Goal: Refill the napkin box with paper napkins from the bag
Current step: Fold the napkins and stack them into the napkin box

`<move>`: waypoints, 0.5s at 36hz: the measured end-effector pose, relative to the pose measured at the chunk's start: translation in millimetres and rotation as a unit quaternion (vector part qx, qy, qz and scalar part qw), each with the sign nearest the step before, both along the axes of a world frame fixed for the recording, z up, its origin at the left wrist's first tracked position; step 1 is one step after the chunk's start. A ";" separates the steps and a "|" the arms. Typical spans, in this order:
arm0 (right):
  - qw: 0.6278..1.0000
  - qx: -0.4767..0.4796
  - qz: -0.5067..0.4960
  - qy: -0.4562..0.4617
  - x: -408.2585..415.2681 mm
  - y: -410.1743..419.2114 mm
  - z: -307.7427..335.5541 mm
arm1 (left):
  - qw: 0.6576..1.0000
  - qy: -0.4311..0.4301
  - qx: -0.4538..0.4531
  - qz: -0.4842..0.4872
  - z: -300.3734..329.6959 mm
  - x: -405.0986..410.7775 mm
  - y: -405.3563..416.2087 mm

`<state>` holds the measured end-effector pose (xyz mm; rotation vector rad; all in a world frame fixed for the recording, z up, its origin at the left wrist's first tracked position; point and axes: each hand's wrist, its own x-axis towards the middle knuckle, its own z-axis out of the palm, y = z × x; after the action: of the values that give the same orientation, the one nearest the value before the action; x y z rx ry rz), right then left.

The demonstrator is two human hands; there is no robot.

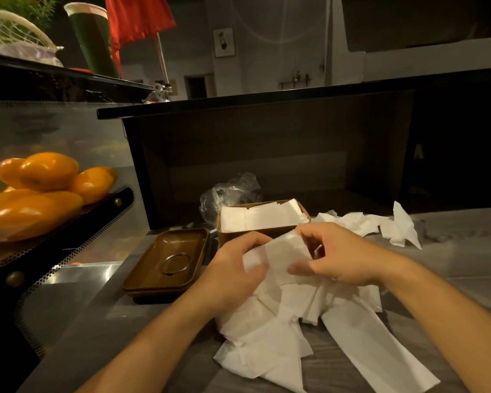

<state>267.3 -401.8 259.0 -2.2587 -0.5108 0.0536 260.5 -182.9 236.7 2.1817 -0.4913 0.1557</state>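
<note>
A brown napkin box stands on the grey table, with white napkins lying inside up to its rim. Just in front of the box, my left hand and my right hand both grip one white napkin between them. Below my hands lies a loose heap of white napkins, spread toward the near edge. A crumpled clear plastic bag sits behind the box.
The brown lid lies upturned left of the box with a metal ring in it. More crumpled napkins lie to the right. Oranges fill a black perforated tray at left. A dark counter rises behind.
</note>
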 end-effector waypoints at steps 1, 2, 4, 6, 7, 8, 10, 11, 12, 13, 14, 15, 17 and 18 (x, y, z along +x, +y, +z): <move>1.000 -0.003 0.001 -0.006 0.4 0.0 -0.3 | 1.000 -0.004 -0.002 -0.002 -0.6 0.6 -0.1; 1.000 0.003 0.000 -0.010 0.9 0.0 -0.5 | 1.000 -0.008 -0.004 -0.003 -0.9 1.4 -0.5; 0.999 0.033 -0.006 -0.013 1.0 0.2 -0.1 | 1.000 -0.016 -0.008 -0.007 -1.2 2.2 -0.8; 0.998 0.050 -0.015 -0.027 0.1 0.9 1.9 | 0.999 -0.027 -0.009 -0.016 -1.7 2.7 -1.1; 0.998 0.057 -0.019 -0.033 -0.7 1.4 3.3 | 0.999 -0.030 -0.009 -0.026 -1.9 2.8 -1.4; 0.997 0.065 -0.021 -0.035 -1.5 2.4 4.7 | 0.999 -0.029 -0.012 -0.039 -1.5 2.4 -1.9; 0.997 0.071 -0.013 -0.034 -2.9 3.9 7.4 | 0.997 -0.015 -0.035 -0.063 2.9 -1.1 -5.0; 0.997 0.070 -0.006 -0.029 -3.8 4.6 8.6 | 0.997 -0.012 -0.042 -0.067 6.7 -2.9 -7.7; 0.997 0.069 0.000 -0.022 -4.3 6.0 9.9 | 0.997 -0.019 -0.045 -0.066 10.8 -3.7 -10.3; 0.997 0.070 0.004 -0.018 -6.0 7.3 10.4 | 0.997 -0.035 -0.042 -0.060 13.4 -4.3 -13.0; 0.997 0.072 0.006 -0.018 -6.2 9.3 11.0 | 0.996 -0.058 -0.035 -0.052 15.5 -3.6 -15.0; 0.997 0.076 0.004 -0.021 -6.5 11.2 11.5 | 0.995 -0.087 -0.025 -0.042 17.1 -3.1 -16.7; 0.995 0.100 -0.008 -0.019 -6.0 15.3 13.3 | 0.985 -0.165 -0.017 -0.040 19.0 -2.1 -19.6; 0.992 0.125 -0.016 -0.011 -5.4 16.8 14.0 | 0.978 -0.204 -0.022 -0.046 19.9 -1.6 -20.6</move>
<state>261.9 -385.0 273.1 -2.0223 -0.4661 -0.0491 258.8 -203.5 256.6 2.0806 -0.8084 0.5658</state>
